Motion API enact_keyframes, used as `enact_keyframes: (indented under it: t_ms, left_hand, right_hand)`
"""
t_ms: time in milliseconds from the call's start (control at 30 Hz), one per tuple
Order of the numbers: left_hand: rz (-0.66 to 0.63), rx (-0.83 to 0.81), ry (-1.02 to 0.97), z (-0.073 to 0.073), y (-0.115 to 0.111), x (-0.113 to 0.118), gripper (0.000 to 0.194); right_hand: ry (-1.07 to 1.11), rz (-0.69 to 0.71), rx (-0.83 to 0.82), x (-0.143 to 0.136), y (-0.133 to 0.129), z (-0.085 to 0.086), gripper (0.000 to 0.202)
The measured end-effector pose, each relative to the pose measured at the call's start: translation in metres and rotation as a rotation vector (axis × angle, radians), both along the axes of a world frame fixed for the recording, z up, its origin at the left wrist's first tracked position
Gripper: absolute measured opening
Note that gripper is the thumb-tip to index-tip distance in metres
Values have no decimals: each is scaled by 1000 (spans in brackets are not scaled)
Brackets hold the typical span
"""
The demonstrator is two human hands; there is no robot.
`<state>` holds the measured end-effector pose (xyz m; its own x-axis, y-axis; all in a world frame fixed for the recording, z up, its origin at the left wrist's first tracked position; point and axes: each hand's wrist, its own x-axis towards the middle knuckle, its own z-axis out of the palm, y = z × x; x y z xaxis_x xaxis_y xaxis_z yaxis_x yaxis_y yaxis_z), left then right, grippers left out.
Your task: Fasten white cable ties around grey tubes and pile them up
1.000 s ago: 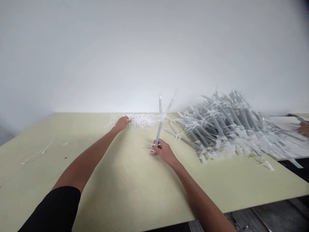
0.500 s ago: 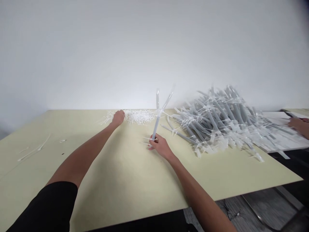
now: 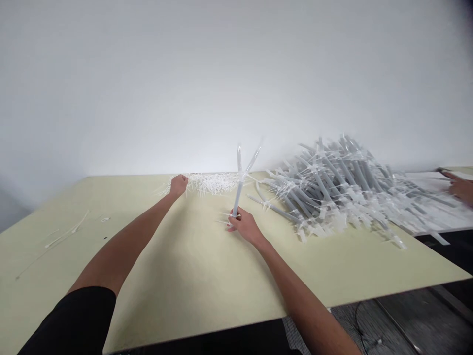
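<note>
My right hand (image 3: pixel 244 226) is closed round the lower end of a Y-shaped tube assembly (image 3: pixel 238 196). The assembly stands nearly upright, with a grey lower tube and two clear branches spreading at the top. Thin white cable-tie tails stick out to the left beside my fingers. Farther back, my left hand (image 3: pixel 179 185) is at the left part of a pile of white cable ties (image 3: pixel 214 184), its fingers pinched together. What lies between those fingertips is too small to make out.
A large heap of similar grey and clear tube assemblies (image 3: pixel 332 182) lies to the right. Another person's hand (image 3: pixel 461 187) is at the far right, above a white surface (image 3: pixel 424 180). Loose cable ties (image 3: pixel 68 235) lie on the pale yellow table (image 3: pixel 192 276) at left.
The view has shifted slightly. My left hand stays at the cable-tie pile with fingers pinched, and my right hand still holds the tube assembly. The other person's hand has moved a little.
</note>
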<state>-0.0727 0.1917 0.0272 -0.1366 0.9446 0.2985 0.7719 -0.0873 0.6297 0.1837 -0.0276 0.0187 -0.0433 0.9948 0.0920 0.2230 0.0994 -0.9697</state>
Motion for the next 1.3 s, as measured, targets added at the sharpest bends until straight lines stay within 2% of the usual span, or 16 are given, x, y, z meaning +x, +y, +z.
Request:
enact_keyframes:
  t_ms: [200, 333, 467, 567, 633, 733, 800, 900, 1033, 1167, 1300]
  left_hand:
    - [40, -13, -227, 2, -4, 1, 10]
    - [10, 11, -428, 9, -23, 10, 10]
    - [-86, 14, -596, 7, -68, 22, 19]
    - [-163, 5, -683, -3, -113, 29, 20]
    - [-243, -33, -815, -10, -142, 34, 18]
    - [-251, -95, -918, -16, -175, 42, 21]
    - [-245, -111, -949, -18, -187, 45, 25]
    - [-265, -98, -975, -20, -194, 46, 29]
    - [-250, -97, -947, -25, -192, 40, 29]
    - [-231, -71, -826, -28, -188, 32, 30]
    - [-204, -27, -712, -26, -187, 27, 28]
  right_hand:
    - [0, 2, 4, 0, -1, 2, 13]
    - [4, -1, -2, 0, 0, 1, 15]
    - [-6, 15, 7, -1, -1, 2, 18]
    - [12, 46, 32, -3, -2, 3, 20]
    - [32, 72, 45, -4, -2, 2, 22]
    - [60, 93, 45, -5, 0, 0, 25]
    - [73, 108, 41, -5, 1, -1, 27]
    - [81, 140, 40, -5, 0, -2, 30]
    - [108, 160, 36, -6, -1, -1, 36]
    - [140, 146, 5, -7, -1, -1, 46]
    - [154, 140, -33, -8, -1, -1, 46]
